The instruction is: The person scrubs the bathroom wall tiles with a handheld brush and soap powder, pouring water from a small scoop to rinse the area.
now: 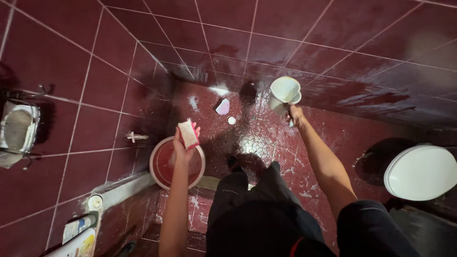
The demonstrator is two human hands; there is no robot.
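Note:
My left hand (pixel 182 145) holds a small scrub brush (pixel 188 133) with pale bristles, raised over a red round bucket (pixel 162 177) on the floor. My right hand (pixel 295 114) grips the handle of a white plastic jug (pixel 284 93), held out over the wet dark red floor near the wall corner. A pale pink bar of soap (pixel 223 106) and a small white round cap (pixel 232 120) lie on the wet floor between the two hands. My dark trousers fill the lower middle of the view.
A white toilet (pixel 419 171) with its lid down stands at the right. A wire basket holder (pixel 18 128) hangs on the left wall, with a tap (pixel 135 137) below it. Bottles (pixel 78 235) stand on a low ledge at lower left. Red tiled walls close in ahead.

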